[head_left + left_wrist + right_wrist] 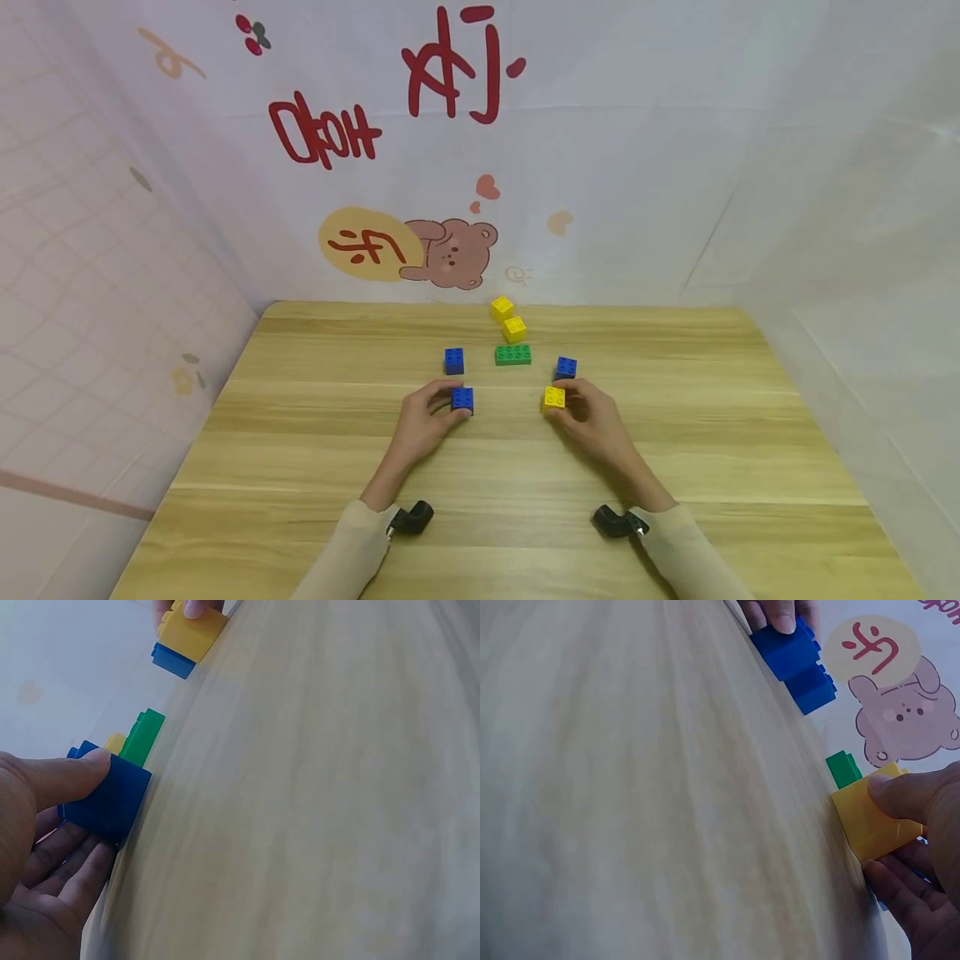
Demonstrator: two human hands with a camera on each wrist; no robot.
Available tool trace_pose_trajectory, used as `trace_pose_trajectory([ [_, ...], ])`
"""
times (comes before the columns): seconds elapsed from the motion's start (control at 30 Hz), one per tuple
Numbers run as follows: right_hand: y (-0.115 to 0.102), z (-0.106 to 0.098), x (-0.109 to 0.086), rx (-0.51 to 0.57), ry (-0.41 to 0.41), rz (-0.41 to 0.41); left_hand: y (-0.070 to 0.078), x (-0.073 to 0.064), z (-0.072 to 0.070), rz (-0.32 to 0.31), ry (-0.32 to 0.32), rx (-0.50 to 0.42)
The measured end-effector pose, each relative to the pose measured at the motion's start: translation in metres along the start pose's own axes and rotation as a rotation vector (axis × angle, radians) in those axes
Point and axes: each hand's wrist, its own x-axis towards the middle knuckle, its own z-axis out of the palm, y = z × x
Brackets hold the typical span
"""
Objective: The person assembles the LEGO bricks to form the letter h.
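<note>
My left hand point(430, 419) pinches a blue toy brick point(462, 400) between thumb and fingers, low over the wooden table. In the left wrist view the thumb lies on the near face of this blue brick point(112, 796). To the right, my right hand point(596, 418) pinches a yellow toy brick point(554, 398), and its thumb presses the face of that yellow brick point(874, 814) in the right wrist view. Just beyond the left hand stands a second blue brick point(454, 361). Another blue brick point(566, 368) sits right behind the yellow one in the right hand.
A long green brick point(513, 356) lies farther back, between the hands. Behind it are two yellow bricks, a nearer one point(514, 329) and a farther one point(502, 308) by the table's back edge. A printed white cloth point(637, 208) hangs beyond the wooden table point(495, 508).
</note>
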Motion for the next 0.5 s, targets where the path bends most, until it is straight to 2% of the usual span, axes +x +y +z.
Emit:
trace_pose_trajectory([
  [0.27,-0.0016,0.0044,0.0028,-0.014,-0.006,0.005,0.0015,0.0033,0.0039,0.021,-0.009,-0.005],
  [0.5,-0.0053,0.0084,0.0051,-0.004,-0.021,-0.006,0.0031,0.0038,0.0079,-0.012,-0.017,-0.009],
])
